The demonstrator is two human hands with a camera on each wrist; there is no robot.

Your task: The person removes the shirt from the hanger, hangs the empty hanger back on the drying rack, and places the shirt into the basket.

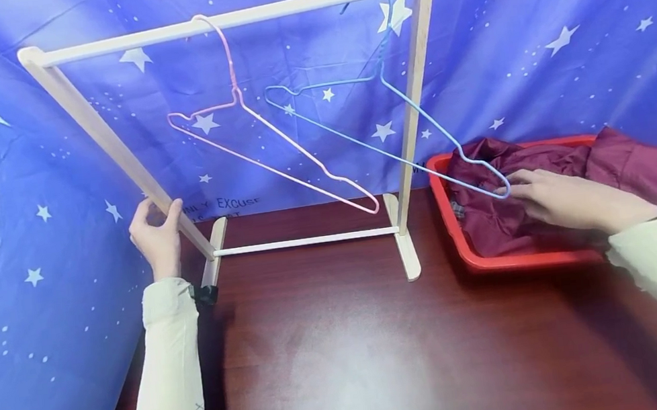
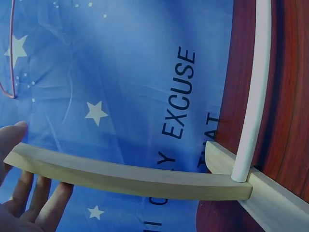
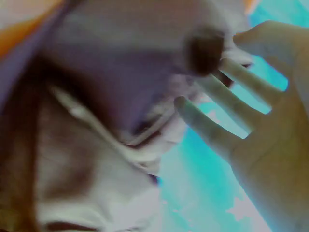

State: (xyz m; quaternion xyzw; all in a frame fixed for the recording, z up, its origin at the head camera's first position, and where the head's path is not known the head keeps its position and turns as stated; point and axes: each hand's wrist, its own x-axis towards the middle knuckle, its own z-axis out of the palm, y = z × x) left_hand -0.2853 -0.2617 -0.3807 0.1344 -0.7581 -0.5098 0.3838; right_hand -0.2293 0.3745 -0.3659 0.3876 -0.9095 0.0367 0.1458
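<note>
My left hand (image 1: 157, 241) grips the left post (image 2: 130, 179) of a small wooden clothes rack, thumb on one side and fingers on the other. From the rack's top bar (image 1: 294, 9) hang a pink wire hanger (image 1: 232, 74) and, farther right, a blue wire hanger (image 1: 384, 50). Over a red basket (image 1: 523, 260) at the right, my right hand (image 1: 565, 198) reaches with its fingers extended at the maroon cloth (image 1: 634, 163) heaped inside. The blue hanger's lower corner overlaps those fingertips in the head view. The right wrist view is blurred, with the fingers spread beside folds of cloth.
The rack's feet (image 1: 409, 256) stand on a dark red-brown table (image 1: 332, 340), joined by a white lower bar (image 1: 308, 241). A blue curtain (image 1: 54, 256) with white stars hangs behind and along the left side. Some maroon cloth drapes over the basket's right edge.
</note>
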